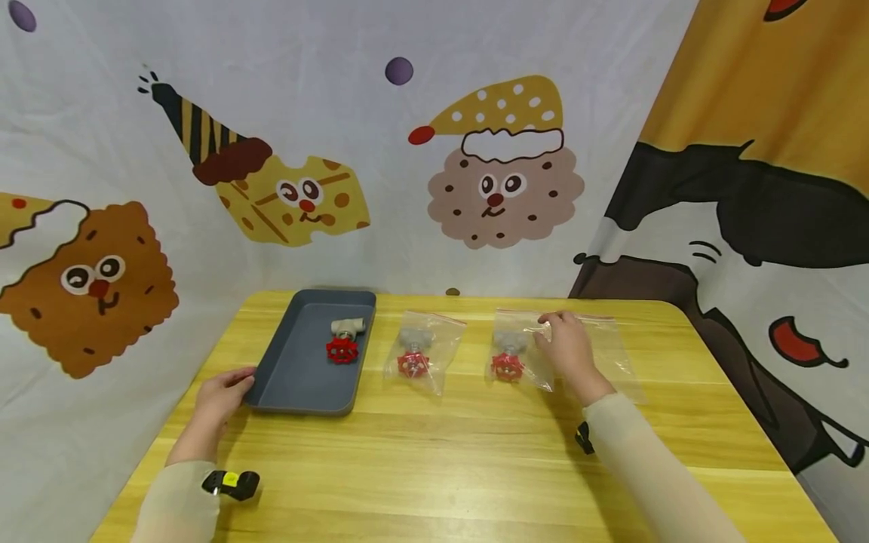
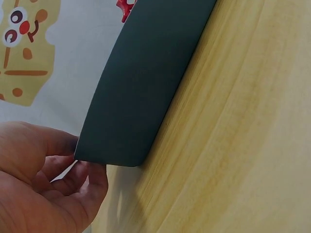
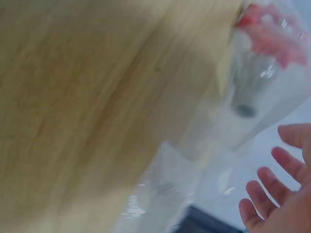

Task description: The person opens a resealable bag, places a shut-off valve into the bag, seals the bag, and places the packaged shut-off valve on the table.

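At the left front corner of the grey tray, my left hand grips the rim. In the left wrist view the thumb and fingers of this hand meet at the tray's corner. A valve with a red handwheel lies inside the tray, near its right wall. My right hand hovers over the right side of a clear zip bag holding a similar valve. Its fingers are spread apart in the right wrist view, where the bagged valve is blurred.
Between the tray and the right hand lies another clear bag with a red-wheeled valve inside. A flat clear bag lies right of the right hand. The wooden table ends at a cartoon-printed curtain.
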Tool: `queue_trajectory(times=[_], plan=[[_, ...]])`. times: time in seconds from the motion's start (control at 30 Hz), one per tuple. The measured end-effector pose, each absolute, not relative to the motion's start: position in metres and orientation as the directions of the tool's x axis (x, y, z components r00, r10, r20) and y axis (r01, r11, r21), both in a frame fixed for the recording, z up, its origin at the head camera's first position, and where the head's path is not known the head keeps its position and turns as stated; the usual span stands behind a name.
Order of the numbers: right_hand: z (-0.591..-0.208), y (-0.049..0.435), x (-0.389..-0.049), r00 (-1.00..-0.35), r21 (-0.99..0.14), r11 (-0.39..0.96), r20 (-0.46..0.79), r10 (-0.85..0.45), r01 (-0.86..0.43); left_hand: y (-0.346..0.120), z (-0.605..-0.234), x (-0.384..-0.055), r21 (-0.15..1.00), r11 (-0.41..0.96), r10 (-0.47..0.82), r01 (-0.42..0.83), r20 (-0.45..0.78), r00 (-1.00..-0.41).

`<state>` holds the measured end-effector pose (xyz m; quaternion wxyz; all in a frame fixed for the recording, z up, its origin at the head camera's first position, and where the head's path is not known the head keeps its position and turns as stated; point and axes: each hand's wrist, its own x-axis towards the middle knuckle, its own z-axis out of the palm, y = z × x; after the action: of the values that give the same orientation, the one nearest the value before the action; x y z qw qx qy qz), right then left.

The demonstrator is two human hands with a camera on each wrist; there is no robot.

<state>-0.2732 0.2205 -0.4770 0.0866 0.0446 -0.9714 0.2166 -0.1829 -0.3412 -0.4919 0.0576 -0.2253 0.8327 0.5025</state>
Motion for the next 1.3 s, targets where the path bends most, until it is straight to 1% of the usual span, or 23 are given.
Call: queue_trajectory(times=[0.13, 0.23, 0.33, 0.43, 0.53, 0.77, 0.9, 1.0, 1.1, 1.2, 1.3], plan=[[-0.467, 0.203, -0.26, -0.973, -0.39, 0.891, 0.121, -0.198, -0.23, -0.34, -0.49, -0.183, 0.808, 0.396, -0.32, -0.437, -0.325, -0.89], [-0.462, 0.192, -0.25, -0.95, -0.364, 0.879, 0.073, -0.303, -0.308, -0.34, -0.489, -0.183, 0.807, 0.392, -0.332, -0.442, -0.324, -0.886], [-0.464, 0.185, -0.244, -0.931, -0.329, 0.876, 0.029, -0.363, -0.351, -0.34, -0.49, -0.184, 0.798, 0.404, -0.355, -0.447, -0.314, -0.881], [-0.468, 0.182, -0.243, -0.927, -0.296, 0.886, -0.005, -0.375, -0.357, -0.339, -0.49, -0.184, 0.792, 0.413, -0.377, -0.45, -0.301, -0.876], [-0.475, 0.181, -0.243, -0.928, -0.291, 0.886, 0.017, -0.371, -0.36, -0.339, -0.492, -0.184, 0.796, 0.413, -0.373, -0.442, -0.294, -0.88], [-0.488, 0.181, -0.243, -0.911, -0.341, 0.844, 0.145, -0.387, -0.413, -0.338, -0.492, -0.185, 0.78, 0.428, -0.395, -0.456, -0.293, -0.871], [-0.492, 0.179, -0.241, -0.89, -0.366, 0.811, 0.177, -0.42, -0.456, -0.339, -0.492, -0.184, 0.792, 0.42, -0.359, -0.443, -0.303, -0.883], [-0.493, 0.178, -0.239, -0.88, -0.394, 0.788, 0.172, -0.443, -0.473, -0.34, -0.491, -0.183, 0.791, 0.43, -0.342, -0.435, -0.303, -0.89], [-0.492, 0.178, -0.239, -0.889, -0.42, 0.785, 0.157, -0.431, -0.454, -0.34, -0.491, -0.182, 0.793, 0.431, -0.331, -0.431, -0.305, -0.893], [-0.491, 0.181, -0.239, -0.911, -0.43, 0.805, 0.141, -0.387, -0.409, -0.34, -0.492, -0.183, 0.793, 0.433, -0.329, -0.428, -0.303, -0.894], [-0.492, 0.184, -0.239, -0.932, -0.42, 0.834, 0.108, -0.346, -0.358, -0.34, -0.493, -0.183, 0.794, 0.436, -0.328, -0.423, -0.297, -0.897]])
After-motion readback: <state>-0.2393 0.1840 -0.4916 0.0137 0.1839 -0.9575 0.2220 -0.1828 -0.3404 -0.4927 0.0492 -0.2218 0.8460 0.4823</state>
